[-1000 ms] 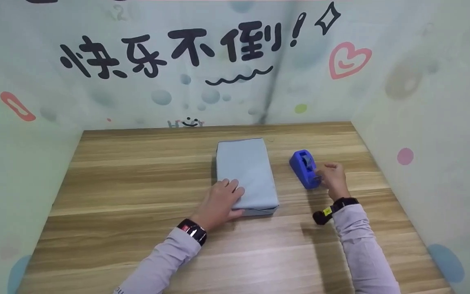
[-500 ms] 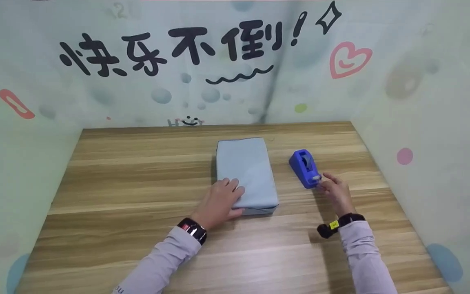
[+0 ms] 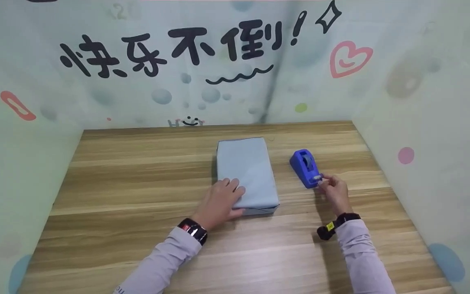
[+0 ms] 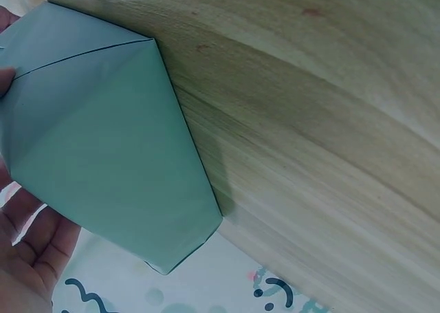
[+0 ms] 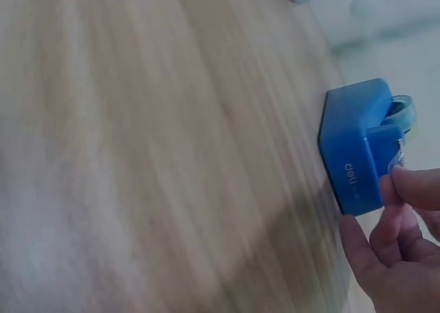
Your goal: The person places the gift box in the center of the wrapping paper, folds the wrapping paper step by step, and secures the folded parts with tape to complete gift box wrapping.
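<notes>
A box wrapped in pale blue-grey paper [image 3: 248, 167] lies on the wooden table, its folded end flap [image 4: 62, 58] showing in the left wrist view. My left hand [image 3: 218, 202] rests on its near left corner, fingers on top and thumb along the near end. To the right stands a blue tape dispenser [image 3: 303, 168] holding a roll of clear tape [image 5: 403, 113]. My right hand [image 3: 334, 192] is at its cutter end, where thumb and index finger pinch the end of the tape [image 5: 396, 164]. Another finger reaches the dispenser's lower edge.
Wood-grain table [image 3: 129, 183] extends around the box and the dispenser. A printed white backdrop [image 3: 218, 94] rises behind the table, with pale walls on both sides [image 3: 435, 134].
The right hand has drawn slightly down from the dispenser's side, and its thumb and index finger now come together at the cutter end. Box, dispenser and left hand stay in place.
</notes>
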`<state>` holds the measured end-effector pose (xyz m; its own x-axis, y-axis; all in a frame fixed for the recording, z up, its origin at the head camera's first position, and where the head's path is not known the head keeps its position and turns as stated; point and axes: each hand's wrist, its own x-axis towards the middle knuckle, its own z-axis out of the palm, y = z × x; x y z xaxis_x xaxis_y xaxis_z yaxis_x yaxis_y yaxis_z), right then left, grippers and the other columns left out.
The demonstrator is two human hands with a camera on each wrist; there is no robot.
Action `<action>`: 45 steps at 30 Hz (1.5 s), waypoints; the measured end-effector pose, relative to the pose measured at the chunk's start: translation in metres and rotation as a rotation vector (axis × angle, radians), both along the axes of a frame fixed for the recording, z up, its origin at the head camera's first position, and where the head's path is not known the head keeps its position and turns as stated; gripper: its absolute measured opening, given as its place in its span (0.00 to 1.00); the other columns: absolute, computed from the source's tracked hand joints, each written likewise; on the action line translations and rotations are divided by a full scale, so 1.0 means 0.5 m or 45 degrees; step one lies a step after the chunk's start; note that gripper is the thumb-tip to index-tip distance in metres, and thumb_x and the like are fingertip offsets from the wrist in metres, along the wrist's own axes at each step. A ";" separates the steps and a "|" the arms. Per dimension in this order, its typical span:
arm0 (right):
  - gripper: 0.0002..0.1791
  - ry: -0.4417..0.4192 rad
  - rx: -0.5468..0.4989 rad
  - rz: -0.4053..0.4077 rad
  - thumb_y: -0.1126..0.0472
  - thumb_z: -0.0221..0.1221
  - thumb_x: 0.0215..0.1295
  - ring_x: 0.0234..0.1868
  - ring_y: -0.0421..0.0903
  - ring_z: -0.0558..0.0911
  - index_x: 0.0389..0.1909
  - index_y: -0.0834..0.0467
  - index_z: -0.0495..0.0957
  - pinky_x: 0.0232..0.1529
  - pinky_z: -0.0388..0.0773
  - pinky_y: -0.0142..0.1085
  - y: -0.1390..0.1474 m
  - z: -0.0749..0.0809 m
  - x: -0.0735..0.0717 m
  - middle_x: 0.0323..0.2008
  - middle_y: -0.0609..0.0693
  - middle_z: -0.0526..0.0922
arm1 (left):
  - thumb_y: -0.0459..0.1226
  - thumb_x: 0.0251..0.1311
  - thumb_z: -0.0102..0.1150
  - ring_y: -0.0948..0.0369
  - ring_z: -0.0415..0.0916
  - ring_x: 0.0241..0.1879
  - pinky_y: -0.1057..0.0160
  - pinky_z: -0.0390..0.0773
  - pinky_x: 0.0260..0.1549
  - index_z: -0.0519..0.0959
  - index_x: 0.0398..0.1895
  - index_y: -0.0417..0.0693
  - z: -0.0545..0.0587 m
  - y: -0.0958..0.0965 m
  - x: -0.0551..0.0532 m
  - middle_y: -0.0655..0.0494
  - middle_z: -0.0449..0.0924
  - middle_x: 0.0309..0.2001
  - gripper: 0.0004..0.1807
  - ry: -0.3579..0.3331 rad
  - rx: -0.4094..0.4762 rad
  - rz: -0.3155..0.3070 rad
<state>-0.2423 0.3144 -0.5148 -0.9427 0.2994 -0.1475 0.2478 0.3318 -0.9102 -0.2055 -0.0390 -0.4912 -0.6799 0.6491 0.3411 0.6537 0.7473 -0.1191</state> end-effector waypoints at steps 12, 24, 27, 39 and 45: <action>0.18 0.449 0.687 0.116 0.76 0.57 0.54 0.25 0.46 0.73 0.49 0.70 0.75 0.28 0.67 0.34 0.009 -0.009 0.006 0.26 0.62 0.80 | 0.60 0.52 0.56 0.58 0.69 0.36 0.62 0.73 0.34 0.71 0.42 0.52 0.005 0.002 0.002 0.55 0.70 0.38 0.26 -0.032 -0.048 0.023; 0.31 0.859 0.567 0.930 0.72 0.61 0.55 0.35 0.43 0.77 0.61 0.65 0.62 0.41 0.75 0.35 -0.232 0.053 0.124 0.31 0.49 0.80 | 0.61 0.53 0.55 0.58 0.69 0.37 0.61 0.74 0.37 0.71 0.45 0.52 0.004 -0.007 0.004 0.55 0.71 0.40 0.27 -0.052 -0.039 0.020; 0.33 0.899 0.826 1.041 0.69 0.63 0.54 0.36 0.42 0.75 0.62 0.60 0.62 0.40 0.73 0.35 -0.276 0.050 0.141 0.33 0.46 0.79 | 0.61 0.53 0.55 0.58 0.69 0.38 0.62 0.74 0.38 0.71 0.45 0.52 0.004 -0.005 0.004 0.55 0.71 0.40 0.26 -0.047 -0.048 0.028; 0.32 1.268 1.260 0.883 0.67 0.63 0.48 0.31 0.46 0.71 0.57 0.64 0.65 0.33 0.67 0.36 -0.321 0.018 0.131 0.28 0.49 0.73 | 0.59 0.48 0.60 0.58 0.69 0.38 0.62 0.73 0.37 0.72 0.44 0.53 0.003 -0.001 0.002 0.56 0.71 0.40 0.27 -0.044 -0.038 0.039; 0.30 1.304 1.277 0.851 0.68 0.63 0.49 0.31 0.47 0.71 0.56 0.64 0.67 0.33 0.68 0.37 -0.329 0.012 0.131 0.30 0.51 0.74 | 0.60 0.49 0.60 0.59 0.69 0.39 0.62 0.73 0.38 0.72 0.45 0.54 0.004 -0.001 0.005 0.56 0.71 0.41 0.27 -0.059 -0.042 0.049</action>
